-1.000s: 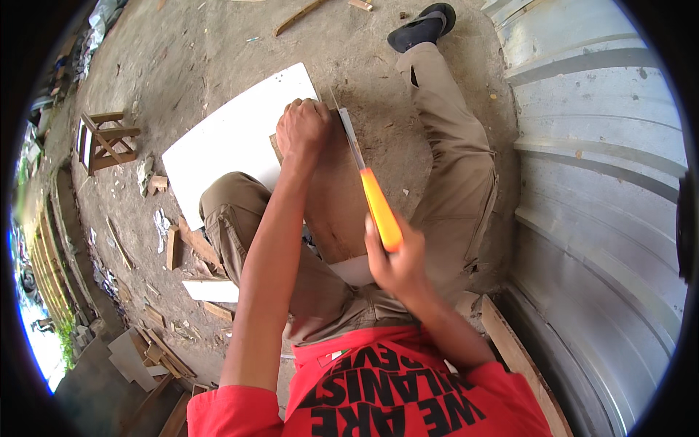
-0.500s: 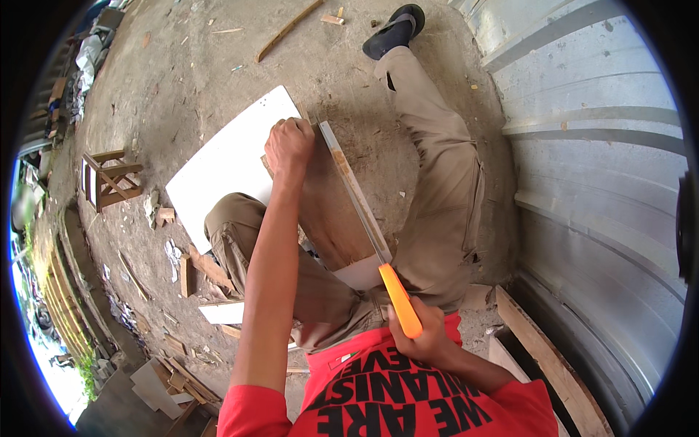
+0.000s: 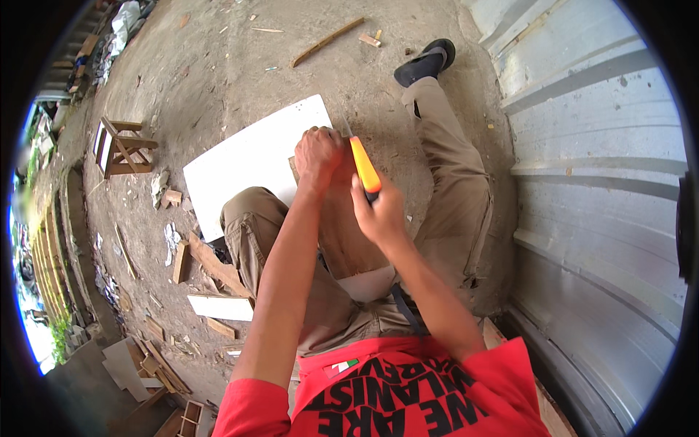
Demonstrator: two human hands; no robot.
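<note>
My right hand (image 3: 381, 210) is wrapped around the orange and black handle (image 3: 364, 164) of a handsaw. Only a little of its blade shows, thin and blurred, past the handle's far end. Just left of it, my left hand (image 3: 319, 156) is closed over the far end of a brown wooden board (image 3: 349, 233), its fingertips partly hidden. The board lies lengthwise between my legs, with a pale piece (image 3: 368, 284) at its near end. A large white panel (image 3: 251, 164) lies beyond my bent left knee, next to my left hand.
A small wooden stool (image 3: 122, 148) stands at the left. Wood scraps, including a white-faced offcut (image 3: 220, 306), litter the floor near my left leg. A long stick (image 3: 328, 42) lies far ahead. Corrugated metal sheeting (image 3: 582, 160) borders the right side.
My right hand has pushed the saw forward and left, from near my lap to beside my left hand. The pale strip along the board's right edge no longer shows. My left hand still grips the board.
</note>
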